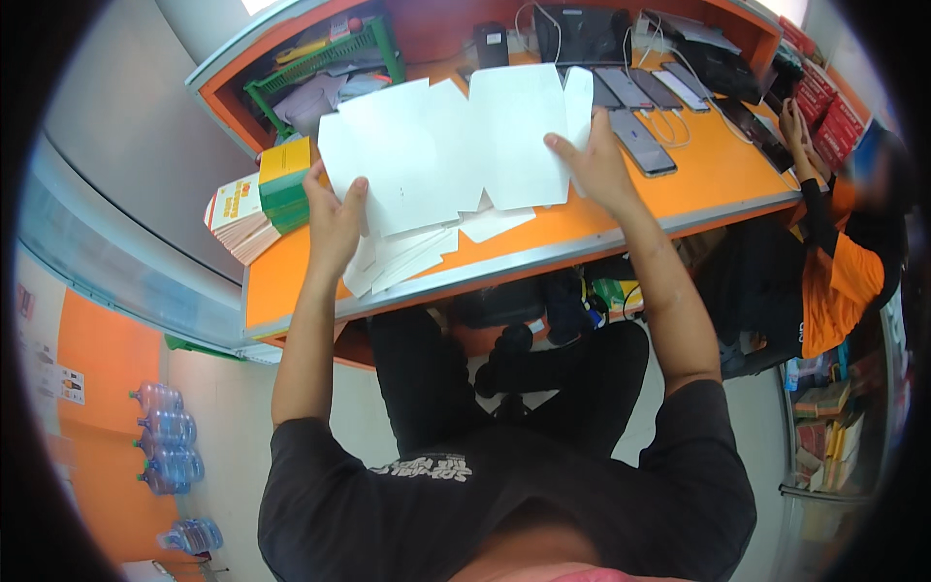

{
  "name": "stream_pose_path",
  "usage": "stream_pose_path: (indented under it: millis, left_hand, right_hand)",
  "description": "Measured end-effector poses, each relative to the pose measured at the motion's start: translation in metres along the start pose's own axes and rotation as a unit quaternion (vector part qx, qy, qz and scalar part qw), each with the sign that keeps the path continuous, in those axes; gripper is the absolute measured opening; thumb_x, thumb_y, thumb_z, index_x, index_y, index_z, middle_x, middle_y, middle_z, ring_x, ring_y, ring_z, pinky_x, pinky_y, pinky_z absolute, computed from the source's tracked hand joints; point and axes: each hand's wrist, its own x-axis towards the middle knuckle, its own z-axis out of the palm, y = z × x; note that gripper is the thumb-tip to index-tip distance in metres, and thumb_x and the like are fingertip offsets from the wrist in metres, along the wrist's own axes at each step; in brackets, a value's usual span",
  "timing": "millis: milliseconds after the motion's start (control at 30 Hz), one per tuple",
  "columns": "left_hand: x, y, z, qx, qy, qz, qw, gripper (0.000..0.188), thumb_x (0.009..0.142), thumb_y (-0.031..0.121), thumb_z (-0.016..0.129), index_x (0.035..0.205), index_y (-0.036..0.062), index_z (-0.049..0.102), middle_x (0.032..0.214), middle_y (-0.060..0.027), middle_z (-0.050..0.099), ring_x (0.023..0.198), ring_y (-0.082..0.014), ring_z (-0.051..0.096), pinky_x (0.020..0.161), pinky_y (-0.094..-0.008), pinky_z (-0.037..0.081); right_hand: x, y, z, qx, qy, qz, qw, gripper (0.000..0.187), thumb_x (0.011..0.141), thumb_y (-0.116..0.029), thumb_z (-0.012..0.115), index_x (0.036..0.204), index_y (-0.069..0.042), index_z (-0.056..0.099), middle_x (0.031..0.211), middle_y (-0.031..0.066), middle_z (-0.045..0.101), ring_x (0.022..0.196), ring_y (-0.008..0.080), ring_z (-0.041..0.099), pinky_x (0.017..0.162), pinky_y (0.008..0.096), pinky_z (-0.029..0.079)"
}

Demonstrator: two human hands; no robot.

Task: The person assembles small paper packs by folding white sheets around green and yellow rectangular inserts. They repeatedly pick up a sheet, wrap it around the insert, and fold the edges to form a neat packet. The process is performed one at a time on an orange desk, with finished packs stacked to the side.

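A flat, die-cut white box blank (456,145) with flaps and notches is held up over the orange desk. My left hand (337,215) grips its left edge, thumb on the front face. At its right edge, my right hand (599,167) pinches the sheet with the thumb in front. Below the blank, more white card sheets (412,260) lie in a loose pile on the desk. Part of that pile is hidden by the blank. Just left of my left hand stand stacked booklets or boxes in yellow and green (287,184).
Several phones (642,144) with white cables lie on the orange desk (679,194) at right. A green basket (325,73) stands on the back left. At far right, a person in an orange and black top (842,291) sits at the desk. Water bottles (170,436) are on the left floor.
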Motion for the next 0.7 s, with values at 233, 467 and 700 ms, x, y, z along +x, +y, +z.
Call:
stream_pose_path:
  millis: [233,467,700]
  left_hand:
    - [0.006,-0.006,0.009,0.188,-0.161,-0.111,0.962,0.057,0.097,0.023,0.064,0.139,-0.008,0.04,0.136,-0.0281,0.049,0.124,-0.0303,0.054,0.106,-0.0387,0.043]
    - [-0.031,0.057,0.026,0.333,-0.268,0.203,0.881,0.06,0.087,0.039,0.076,0.13,0.0013,0.057,0.13,-0.0189,0.057,0.12,-0.0352,0.056,0.104,-0.0437,0.044]
    - [-0.04,0.041,0.042,0.353,-0.258,0.336,0.834,0.033,0.081,0.022,0.077,0.107,0.0035,0.067,0.102,-0.0126,0.065,0.091,-0.028,0.066,0.076,-0.038,0.055]
  right_hand:
    - [0.018,0.023,-0.02,-0.009,-0.119,0.224,0.967,0.071,0.089,-0.017,0.074,0.139,0.012,0.033,0.127,0.0278,0.059,0.112,0.0332,0.066,0.088,0.0399,0.057]
    - [0.025,0.035,-0.034,0.038,-0.173,0.337,0.925,0.046,0.091,-0.016,0.072,0.121,0.015,0.055,0.114,0.025,0.066,0.098,0.0301,0.069,0.073,0.0405,0.057]
    - [0.038,0.04,-0.035,0.048,-0.223,0.349,0.909,0.05,0.093,-0.025,0.072,0.118,0.015,0.058,0.111,0.0248,0.067,0.097,0.03,0.068,0.076,0.0433,0.055]
